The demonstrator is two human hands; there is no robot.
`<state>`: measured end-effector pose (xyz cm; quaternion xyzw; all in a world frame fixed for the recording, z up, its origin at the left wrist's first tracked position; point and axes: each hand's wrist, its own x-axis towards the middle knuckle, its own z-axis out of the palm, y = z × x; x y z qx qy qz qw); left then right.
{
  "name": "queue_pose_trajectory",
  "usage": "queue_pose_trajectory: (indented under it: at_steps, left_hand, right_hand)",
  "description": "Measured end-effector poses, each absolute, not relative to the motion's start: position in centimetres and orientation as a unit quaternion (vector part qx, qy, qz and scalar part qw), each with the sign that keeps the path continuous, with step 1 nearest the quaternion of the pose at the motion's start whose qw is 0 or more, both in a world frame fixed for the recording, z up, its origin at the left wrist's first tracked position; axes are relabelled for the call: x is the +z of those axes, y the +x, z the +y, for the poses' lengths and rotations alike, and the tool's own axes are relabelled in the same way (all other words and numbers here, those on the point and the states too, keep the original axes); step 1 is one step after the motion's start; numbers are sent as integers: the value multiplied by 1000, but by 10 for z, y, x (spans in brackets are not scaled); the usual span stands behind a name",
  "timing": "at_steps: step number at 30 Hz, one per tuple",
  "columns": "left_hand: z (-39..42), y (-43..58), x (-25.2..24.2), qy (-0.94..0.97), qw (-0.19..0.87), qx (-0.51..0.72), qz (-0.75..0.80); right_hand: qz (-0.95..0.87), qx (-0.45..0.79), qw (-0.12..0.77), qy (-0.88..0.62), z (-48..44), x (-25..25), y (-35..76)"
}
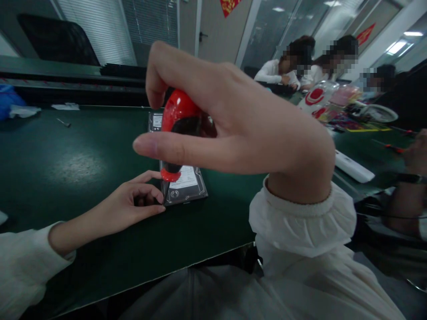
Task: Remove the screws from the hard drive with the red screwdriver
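Note:
A red and black screwdriver (180, 109) stands nearly upright, its handle held in my right hand (220, 120), with the thumb stretched along one side. Its shaft comes down at the near left corner of a hard drive (191, 182), which lies on the green table with a white label facing up. My right hand hides much of the drive. At that same corner, my left hand (133, 200) has its fingers curled and pressed to the drive's left edge, thumb and fingertips close to the screwdriver's tip. The exact contact of the tip is too small to make out.
The green table mat (43, 164) bears a small metal piece (64, 123) and a blue bag (9, 101) at the left. To the right are a white long object (353, 166), bottles (318, 98) and another person's hand (416, 151). People sit farther back.

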<state>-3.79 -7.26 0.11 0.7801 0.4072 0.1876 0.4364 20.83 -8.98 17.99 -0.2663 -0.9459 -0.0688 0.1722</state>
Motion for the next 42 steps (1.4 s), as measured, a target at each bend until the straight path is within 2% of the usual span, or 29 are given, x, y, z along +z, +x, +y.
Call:
queue_pose_trajectory:
  at_steps: [8,30,36,42]
  left_hand:
    - [-74,-38,2,768,456,181,411]
    - [-75,-38,1,776,454,186,396]
    - [-74,-41,0,792,434,186,386]
    - [-75,-38,4,791,429,194,390]
  right_hand:
    - [-952,-20,179,-247,-88,179,210]
    - [-920,-56,192,-338,-84,178,214]
    - [-948,2,160,-274,-90,183,213]
    - [-940,-19,184,-285,-86,180,213]
